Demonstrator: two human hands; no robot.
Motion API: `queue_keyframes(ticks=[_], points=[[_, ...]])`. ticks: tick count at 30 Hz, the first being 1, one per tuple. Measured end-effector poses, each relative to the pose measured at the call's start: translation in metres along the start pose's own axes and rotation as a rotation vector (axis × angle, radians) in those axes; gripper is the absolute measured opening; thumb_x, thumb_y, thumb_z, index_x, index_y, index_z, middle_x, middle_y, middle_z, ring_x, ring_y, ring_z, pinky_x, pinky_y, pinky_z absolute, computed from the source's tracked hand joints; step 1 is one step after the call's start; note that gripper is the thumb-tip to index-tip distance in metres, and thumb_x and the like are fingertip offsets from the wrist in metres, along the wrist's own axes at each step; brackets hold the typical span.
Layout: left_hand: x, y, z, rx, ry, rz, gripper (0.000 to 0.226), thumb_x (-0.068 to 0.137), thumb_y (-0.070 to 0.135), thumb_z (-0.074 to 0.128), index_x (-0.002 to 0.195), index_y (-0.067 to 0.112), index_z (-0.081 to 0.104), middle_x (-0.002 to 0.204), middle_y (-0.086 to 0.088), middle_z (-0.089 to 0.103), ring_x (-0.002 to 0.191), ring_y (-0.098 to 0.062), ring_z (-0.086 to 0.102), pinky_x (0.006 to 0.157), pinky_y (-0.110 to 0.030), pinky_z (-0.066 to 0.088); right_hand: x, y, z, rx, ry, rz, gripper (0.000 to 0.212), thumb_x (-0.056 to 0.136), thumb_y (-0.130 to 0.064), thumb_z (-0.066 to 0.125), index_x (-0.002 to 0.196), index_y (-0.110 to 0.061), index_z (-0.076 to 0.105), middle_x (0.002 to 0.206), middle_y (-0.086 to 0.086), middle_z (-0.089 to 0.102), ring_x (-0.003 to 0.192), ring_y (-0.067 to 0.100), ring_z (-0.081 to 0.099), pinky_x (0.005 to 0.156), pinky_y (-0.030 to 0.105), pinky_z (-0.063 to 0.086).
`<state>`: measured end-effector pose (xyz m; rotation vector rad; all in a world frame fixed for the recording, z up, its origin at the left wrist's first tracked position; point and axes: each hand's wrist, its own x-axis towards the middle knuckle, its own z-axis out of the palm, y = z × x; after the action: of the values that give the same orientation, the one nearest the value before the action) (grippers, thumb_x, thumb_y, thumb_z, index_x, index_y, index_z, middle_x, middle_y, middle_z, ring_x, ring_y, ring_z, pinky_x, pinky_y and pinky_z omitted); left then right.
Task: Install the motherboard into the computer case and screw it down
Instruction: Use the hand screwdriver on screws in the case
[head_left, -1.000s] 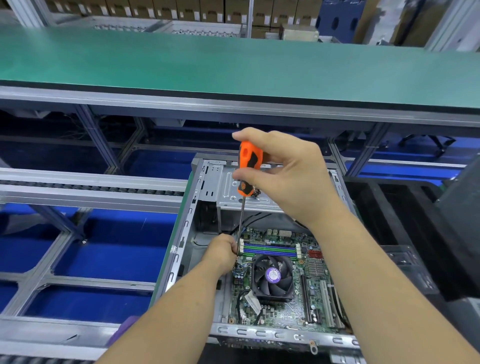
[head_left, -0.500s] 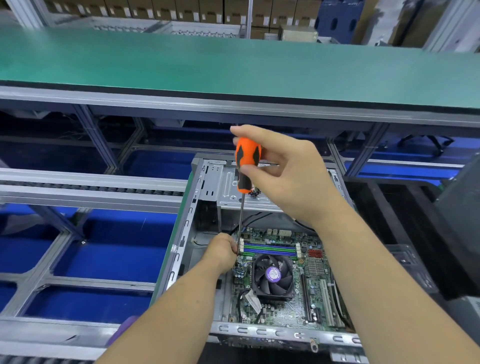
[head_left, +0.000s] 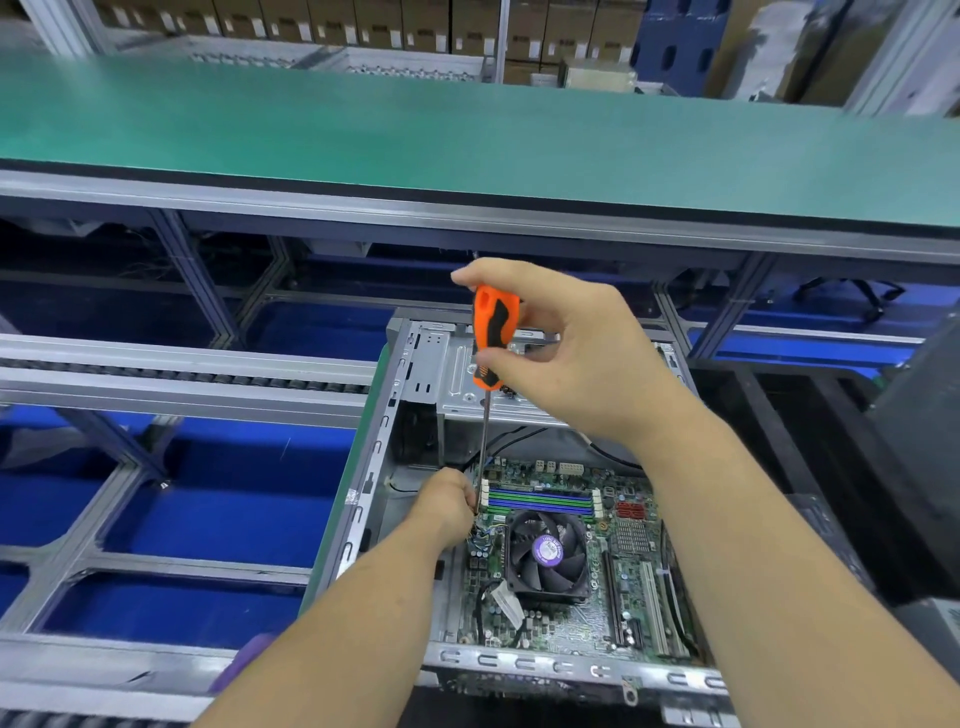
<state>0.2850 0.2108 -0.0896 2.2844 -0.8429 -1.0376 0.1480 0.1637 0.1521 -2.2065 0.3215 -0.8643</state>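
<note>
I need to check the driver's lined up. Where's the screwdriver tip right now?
In the head view, the screwdriver stands upright in the right hand; its tip is hidden at the left hand, by the motherboard's far-left corner.

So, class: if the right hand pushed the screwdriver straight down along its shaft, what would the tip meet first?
Most likely the motherboard's upper-left corner, where the left hand steadies the shaft of the screwdriver held by the right hand. The tip itself is hidden behind those fingers, so whether it meets a screw is unclear.

two bare forearms, no sleeves; left hand, right hand ungloved
</note>
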Motion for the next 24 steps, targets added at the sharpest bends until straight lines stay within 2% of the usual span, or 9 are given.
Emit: queue_keyframes(ticks=[2, 6, 10, 12, 14, 16, 18, 20, 24], points=[[-0.007, 0.002, -0.002, 0.058, 0.011, 0.041, 0.041, 0.086, -0.012, 0.046, 0.058, 0.018, 0.047, 0.116, -0.020, 0.067, 0.108, -0.030, 0.064, 0.089, -0.029, 0.050, -0.001, 0.001, -0.002, -0.053, -0.012, -0.014, 0.050, 0.086, -0.005, 0.072, 0.131, -0.025, 0.064, 0.106, 0.003, 0.070, 0.092, 0.028, 0.068, 0.083, 0.036, 0.061], [-0.016, 0.005, -0.004, 0.122, 0.030, 0.080, 0.041, 0.086, -0.013, 0.045, 0.061, 0.018, 0.049, 0.115, -0.019, 0.067, 0.089, -0.022, 0.056, 0.087, -0.029, 0.050, -0.002, 0.003, -0.005, -0.115, 0.029, -0.029, 0.049, 0.086, -0.004, 0.074, 0.130, -0.024, 0.064, 0.100, -0.002, 0.068, 0.089, 0.027, 0.069, 0.081, 0.039, 0.061], [-0.015, 0.003, -0.002, 0.093, 0.028, 0.097, 0.037, 0.086, -0.014, 0.047, 0.064, 0.016, 0.054, 0.112, -0.018, 0.067, 0.100, -0.030, 0.063, 0.078, -0.026, 0.049, -0.002, 0.005, -0.007, -0.138, 0.025, -0.037, 0.048, 0.087, -0.003, 0.074, 0.129, -0.025, 0.065, 0.097, -0.002, 0.067, 0.088, 0.022, 0.069, 0.081, 0.035, 0.059], [-0.014, 0.002, -0.002, 0.087, 0.021, 0.110, 0.032, 0.084, -0.017, 0.047, 0.068, 0.009, 0.059, 0.106, -0.023, 0.067, 0.103, -0.036, 0.063, 0.086, -0.033, 0.052, -0.002, 0.005, -0.007, -0.148, 0.015, -0.048, 0.049, 0.087, -0.002, 0.075, 0.130, -0.025, 0.065, 0.097, -0.009, 0.065, 0.090, 0.019, 0.068, 0.083, 0.032, 0.059], [-0.013, 0.002, -0.002, 0.067, 0.004, 0.126, 0.031, 0.082, -0.018, 0.047, 0.066, 0.005, 0.059, 0.098, -0.027, 0.065, 0.095, -0.036, 0.063, 0.091, -0.042, 0.053, -0.002, 0.005, -0.007, -0.147, 0.005, -0.051, 0.049, 0.087, -0.002, 0.075, 0.129, -0.024, 0.065, 0.097, -0.016, 0.062, 0.091, 0.018, 0.067, 0.084, 0.031, 0.058], [-0.014, 0.002, -0.003, 0.104, 0.014, 0.132, 0.029, 0.083, -0.014, 0.051, 0.067, 0.008, 0.060, 0.103, -0.026, 0.067, 0.097, -0.035, 0.064, 0.090, -0.038, 0.053, -0.002, 0.004, -0.006, -0.153, 0.012, -0.065, 0.048, 0.086, -0.001, 0.076, 0.128, -0.022, 0.066, 0.097, -0.021, 0.060, 0.090, 0.017, 0.064, 0.082, 0.025, 0.057], [-0.015, 0.002, -0.003, 0.093, 0.027, 0.128, 0.027, 0.083, -0.012, 0.053, 0.069, 0.010, 0.059, 0.106, -0.023, 0.069, 0.104, -0.034, 0.065, 0.089, -0.035, 0.053, -0.003, 0.005, -0.007, -0.162, 0.037, -0.092, 0.047, 0.084, -0.001, 0.078, 0.127, -0.018, 0.067, 0.095, -0.014, 0.060, 0.089, 0.018, 0.061, 0.082, 0.027, 0.056], [-0.016, 0.004, -0.004, 0.126, 0.034, 0.128, 0.026, 0.084, -0.008, 0.057, 0.073, 0.015, 0.062, 0.104, -0.016, 0.071, 0.102, -0.029, 0.066, 0.086, -0.031, 0.053, -0.003, 0.006, -0.007, -0.181, 0.064, -0.105, 0.046, 0.082, -0.002, 0.080, 0.125, -0.015, 0.068, 0.094, -0.003, 0.061, 0.088, 0.024, 0.059, 0.083, 0.036, 0.058], [-0.017, 0.005, -0.004, 0.158, 0.032, 0.127, 0.031, 0.085, -0.008, 0.053, 0.065, 0.015, 0.057, 0.101, -0.015, 0.070, 0.097, -0.028, 0.065, 0.084, -0.029, 0.052, -0.002, 0.004, -0.006, -0.234, 0.075, -0.100, 0.046, 0.078, -0.011, 0.087, 0.120, -0.012, 0.069, 0.092, 0.010, 0.057, 0.082, 0.030, 0.056, 0.070, 0.043, 0.057]])
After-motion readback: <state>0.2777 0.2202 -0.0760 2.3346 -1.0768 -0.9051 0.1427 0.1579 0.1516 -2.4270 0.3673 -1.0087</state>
